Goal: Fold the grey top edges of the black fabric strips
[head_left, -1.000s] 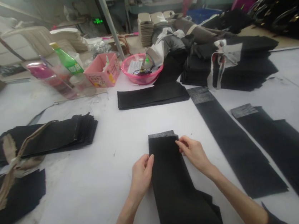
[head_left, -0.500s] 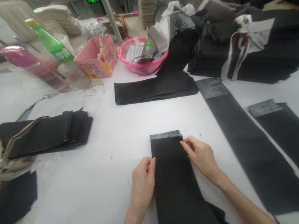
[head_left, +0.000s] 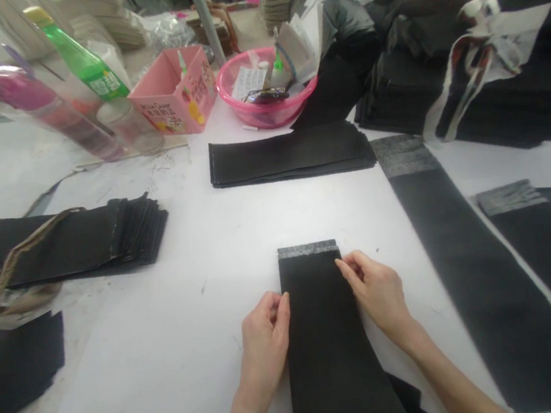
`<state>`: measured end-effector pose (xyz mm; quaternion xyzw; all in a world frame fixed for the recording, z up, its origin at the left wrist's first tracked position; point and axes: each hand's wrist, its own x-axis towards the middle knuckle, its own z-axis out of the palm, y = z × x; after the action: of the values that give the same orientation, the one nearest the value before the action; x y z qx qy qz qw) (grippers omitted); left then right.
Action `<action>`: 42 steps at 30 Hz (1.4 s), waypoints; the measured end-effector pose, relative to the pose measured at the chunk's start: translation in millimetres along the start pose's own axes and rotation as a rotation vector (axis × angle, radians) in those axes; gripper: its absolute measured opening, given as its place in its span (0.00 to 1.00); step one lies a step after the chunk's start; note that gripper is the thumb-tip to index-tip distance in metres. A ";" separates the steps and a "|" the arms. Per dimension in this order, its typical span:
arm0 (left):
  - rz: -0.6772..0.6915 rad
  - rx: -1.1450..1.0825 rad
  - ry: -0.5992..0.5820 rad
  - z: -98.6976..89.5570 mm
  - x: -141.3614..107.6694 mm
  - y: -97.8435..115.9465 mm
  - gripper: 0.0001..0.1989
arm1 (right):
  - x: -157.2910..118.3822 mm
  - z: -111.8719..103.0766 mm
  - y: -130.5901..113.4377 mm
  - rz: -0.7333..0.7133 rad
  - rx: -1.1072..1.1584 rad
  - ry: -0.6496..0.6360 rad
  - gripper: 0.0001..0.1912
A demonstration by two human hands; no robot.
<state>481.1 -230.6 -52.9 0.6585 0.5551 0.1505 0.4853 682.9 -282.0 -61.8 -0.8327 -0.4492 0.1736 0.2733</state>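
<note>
In front of me a long black strip of sheet material (head_left: 328,346) lies lengthwise on the white table (head_left: 172,351). Its far end shows a greyish band with another black edge just beyond it. My left hand (head_left: 265,333) pinches the strip's left edge between thumb and curled fingers. On the opposite side, a little closer to the far end, my right hand (head_left: 374,288) pinches the right edge. More black material with a jagged edge (head_left: 412,400) sticks out under the strip at lower right.
Black strips with grey ends (head_left: 462,231) lie at right. A stack of black pieces (head_left: 280,156) sits ahead, a tied bundle (head_left: 61,247) at left. Behind stand a pink basin (head_left: 265,118), a pink box (head_left: 172,105), a green bottle (head_left: 84,62) and a large tied black pile (head_left: 406,85).
Both hands keep their pinch on the strip's edges, almost unmoved. The camera view has shifted slightly, so the background sits a little higher and the right-hand strips farther right.
</note>
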 end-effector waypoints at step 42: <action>-0.121 -0.032 -0.038 1.3 3.7 3.2 0.20 | 7.3 -1.1 -7.3 0.081 -0.103 -0.039 0.10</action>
<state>485.2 -227.6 -52.2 0.6186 0.5823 0.1172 0.5143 682.6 -272.9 -56.8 -0.8597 -0.4286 0.1774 0.2141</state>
